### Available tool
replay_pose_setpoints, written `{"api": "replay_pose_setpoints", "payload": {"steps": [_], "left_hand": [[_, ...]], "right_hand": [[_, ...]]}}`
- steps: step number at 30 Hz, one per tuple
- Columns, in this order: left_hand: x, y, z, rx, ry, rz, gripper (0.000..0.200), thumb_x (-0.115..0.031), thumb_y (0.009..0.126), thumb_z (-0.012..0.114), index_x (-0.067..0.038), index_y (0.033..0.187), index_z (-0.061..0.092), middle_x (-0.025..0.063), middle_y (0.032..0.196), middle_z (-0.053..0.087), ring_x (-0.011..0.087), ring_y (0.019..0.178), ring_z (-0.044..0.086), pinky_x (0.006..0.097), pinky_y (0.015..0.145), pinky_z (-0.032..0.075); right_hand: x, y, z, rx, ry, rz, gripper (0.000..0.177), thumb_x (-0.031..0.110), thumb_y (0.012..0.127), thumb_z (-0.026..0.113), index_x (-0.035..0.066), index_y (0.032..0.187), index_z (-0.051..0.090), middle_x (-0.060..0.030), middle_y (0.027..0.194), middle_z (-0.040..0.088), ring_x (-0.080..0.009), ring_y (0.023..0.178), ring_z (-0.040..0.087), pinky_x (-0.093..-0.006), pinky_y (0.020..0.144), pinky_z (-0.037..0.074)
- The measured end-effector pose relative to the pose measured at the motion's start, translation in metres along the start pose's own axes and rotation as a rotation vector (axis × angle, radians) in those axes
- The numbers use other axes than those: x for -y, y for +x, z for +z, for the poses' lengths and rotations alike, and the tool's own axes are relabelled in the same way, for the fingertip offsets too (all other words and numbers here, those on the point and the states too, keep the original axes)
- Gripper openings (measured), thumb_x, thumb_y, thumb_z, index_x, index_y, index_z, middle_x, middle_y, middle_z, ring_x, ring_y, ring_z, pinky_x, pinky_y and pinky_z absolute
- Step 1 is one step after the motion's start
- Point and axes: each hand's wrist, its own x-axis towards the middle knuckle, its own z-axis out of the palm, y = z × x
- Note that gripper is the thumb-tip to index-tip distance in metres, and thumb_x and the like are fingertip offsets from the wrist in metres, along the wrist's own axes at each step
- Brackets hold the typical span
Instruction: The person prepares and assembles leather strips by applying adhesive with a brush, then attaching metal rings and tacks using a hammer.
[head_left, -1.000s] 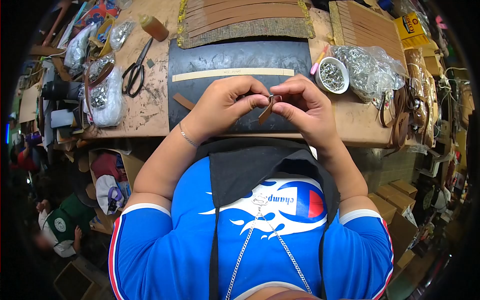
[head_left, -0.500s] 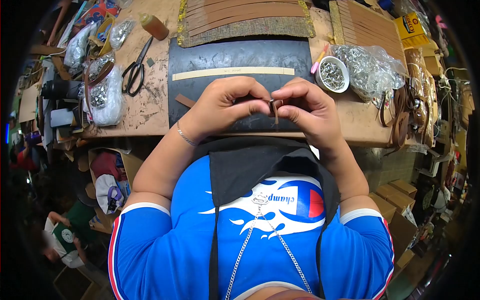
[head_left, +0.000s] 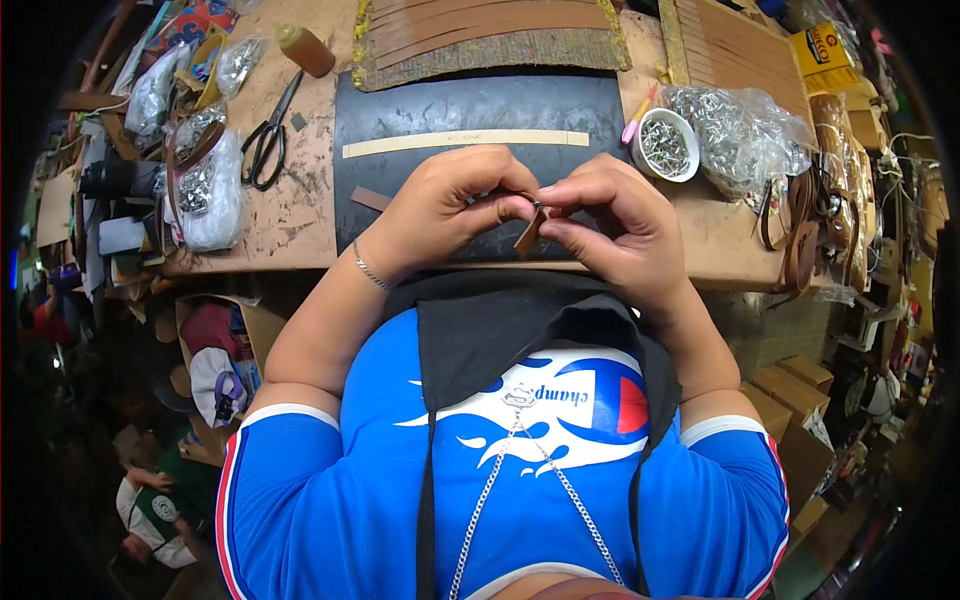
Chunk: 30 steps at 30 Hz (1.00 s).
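Note:
My left hand [head_left: 440, 205] is closed in a pinch on a brown leather strap [head_left: 529, 236], whose short end hangs down between my two hands. On the other side of that hand, a brown strip [head_left: 371, 199] sticks out over the black mat; my hand hides whether it is the same strap. A small dark metal piece [head_left: 538, 204], perhaps a buckle, sits at the strap's bend. My right hand [head_left: 620, 215] pinches there with thumb and forefinger, close against the left fingertips. Both hands are above the front of the black mat [head_left: 420, 105].
A pale marked strip [head_left: 465, 142] lies on the mat. Scissors [head_left: 268, 145] and a glue-coloured bottle [head_left: 306, 50] are left. A white bowl of metal hardware [head_left: 666, 146], a pink pen-like tool [head_left: 636, 118] and a plastic bag of hardware [head_left: 740, 140] are right. Cut leather [head_left: 490, 30] lies behind.
The strap end and metal piece between my fingers have turned, so the flat brown side of the end now shows. Both hands stay nearly in place. A person at lower left has shifted.

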Motion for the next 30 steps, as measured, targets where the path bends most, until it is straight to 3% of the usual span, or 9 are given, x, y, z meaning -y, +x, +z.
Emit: {"api": "replay_pose_setpoints", "payload": {"steps": [6, 11, 15, 21, 24, 27, 29, 30], "left_hand": [[0.004, 0.0, 0.003, -0.039, -0.051, 0.083, 0.01, -0.012, 0.092, 0.077, -0.006, 0.099, 0.074, 0.0049, 0.091, 0.071, 0.0227, 0.083, 0.065, 0.0335, 0.078, 0.051], [0.001, -0.001, 0.002, -0.011, -0.06, 0.036, 0.009, -0.01, 0.094, 0.075, -0.005, 0.102, 0.073, 0.0051, 0.092, 0.07, 0.02, 0.085, 0.065, 0.0319, 0.078, 0.05], [-0.006, -0.001, -0.004, 0.068, -0.148, -0.118, 0.016, -0.014, 0.096, 0.074, -0.005, 0.109, 0.072, 0.0048, 0.095, 0.069, 0.0168, 0.087, 0.064, 0.0297, 0.078, 0.049], [-0.015, -0.001, -0.007, 0.088, 0.048, -0.045, 0.029, -0.021, 0.092, 0.077, -0.006, 0.117, 0.072, 0.0045, 0.095, 0.069, 0.0162, 0.086, 0.062, 0.0282, 0.075, 0.047], [-0.018, -0.001, -0.007, 0.075, 0.085, -0.035, 0.027, -0.019, 0.091, 0.077, -0.006, 0.114, 0.073, 0.0046, 0.096, 0.07, 0.0159, 0.082, 0.06, 0.0279, 0.071, 0.046], [-0.012, -0.002, -0.005, 0.056, 0.064, -0.064, 0.021, -0.017, 0.092, 0.075, -0.006, 0.111, 0.074, 0.0056, 0.096, 0.07, 0.0151, 0.079, 0.058, 0.028, 0.068, 0.044], [-0.011, -0.004, -0.005, 0.064, 0.023, -0.091, 0.019, -0.017, 0.094, 0.074, -0.005, 0.109, 0.074, 0.006, 0.096, 0.07, 0.0141, 0.08, 0.059, 0.0278, 0.069, 0.045], [-0.01, -0.005, -0.005, 0.071, -0.016, -0.118, 0.017, -0.017, 0.096, 0.073, -0.004, 0.108, 0.074, 0.0064, 0.096, 0.07, 0.0132, 0.081, 0.061, 0.0277, 0.071, 0.047]], "right_hand": [[0.001, -0.002, 0.01, -0.104, 0.181, 0.121, 0.025, -0.002, 0.087, 0.081, 0.001, 0.111, 0.073, -0.0074, 0.105, 0.07, -0.0145, 0.094, 0.07, -0.0274, 0.087, 0.057], [0.001, -0.003, 0.008, -0.082, 0.283, 0.243, 0.023, 0.0, 0.089, 0.08, 0.0, 0.11, 0.072, -0.0063, 0.106, 0.068, -0.0125, 0.096, 0.069, -0.0276, 0.088, 0.058], [-0.004, -0.002, 0.008, -0.115, 0.258, 0.207, 0.022, 0.0, 0.088, 0.081, 0.0, 0.108, 0.072, -0.0064, 0.104, 0.068, -0.0131, 0.094, 0.069, -0.0276, 0.087, 0.058], [-0.005, 0.001, 0.007, -0.118, 0.025, 0.088, 0.022, -0.002, 0.083, 0.082, 0.001, 0.103, 0.072, -0.0063, 0.094, 0.07, -0.0147, 0.087, 0.07, -0.0279, 0.079, 0.056], [-0.003, 0.001, 0.008, -0.122, -0.058, 0.057, 0.022, -0.002, 0.082, 0.082, 0.001, 0.102, 0.072, -0.0066, 0.092, 0.071, -0.0148, 0.085, 0.07, -0.0282, 0.078, 0.056], [-0.004, -0.001, 0.012, -0.152, 0.049, 0.144, 0.021, -0.002, 0.085, 0.081, 0.003, 0.103, 0.072, -0.0047, 0.095, 0.069, -0.0124, 0.086, 0.068, -0.0265, 0.078, 0.055], [-0.003, -0.002, 0.014, -0.202, 0.357, 0.247, 0.023, -0.001, 0.087, 0.081, 0.004, 0.108, 0.072, -0.0022, 0.098, 0.067, -0.0094, 0.088, 0.066, -0.0248, 0.078, 0.054], [-0.001, -0.001, 0.012, -0.202, 0.357, 0.247, 0.023, -0.001, 0.087, 0.081, 0.004, 0.108, 0.072, -0.0022, 0.098, 0.067, -0.0094, 0.088, 0.066, -0.0248, 0.078, 0.054]]}}
